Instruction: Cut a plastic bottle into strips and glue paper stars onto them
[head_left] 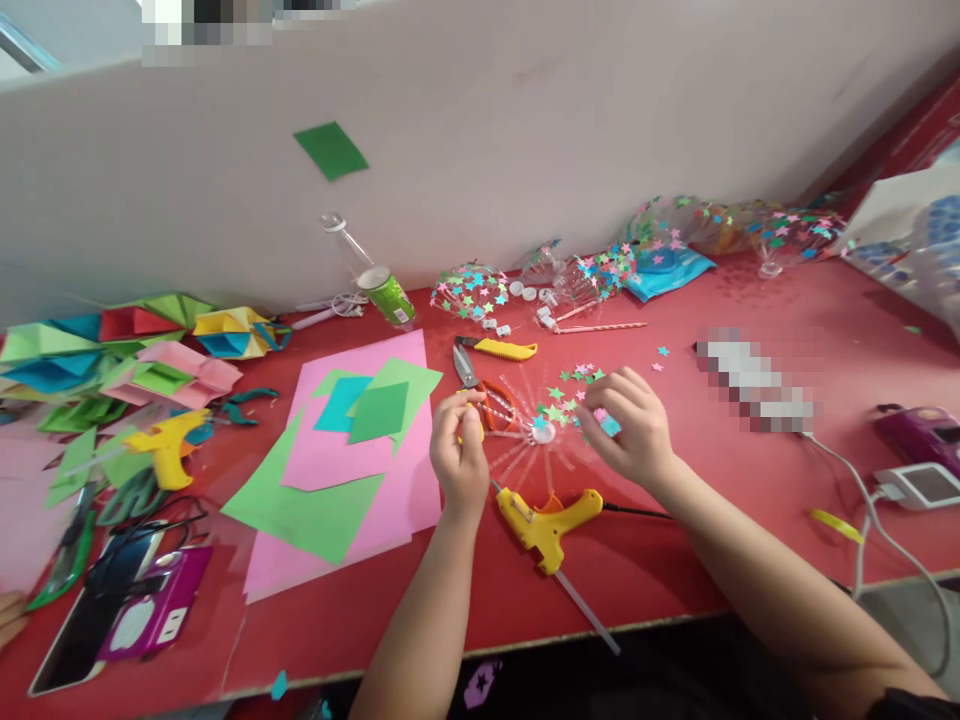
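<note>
A clear plastic bottle piece, cut into thin strips that fan out flat, lies on the red table with its white round middle facing up. On its left, my left hand is closed, thumb against forefinger, at the end of one clear strip. My right hand is over the other side, fingers curled and thumb close to the forefinger; what they pinch, if anything, I cannot make out. Small paper stars lie beneath and beside it. Just in front of the strips rests a yellow glue gun with a glue stick in its rear.
Pink and green paper sheets lie left. Behind are orange-handled scissors, a yellow cutter, a tilted bottle and star-covered plastic pieces. A white cable runs right. Someone else's hand shows far left.
</note>
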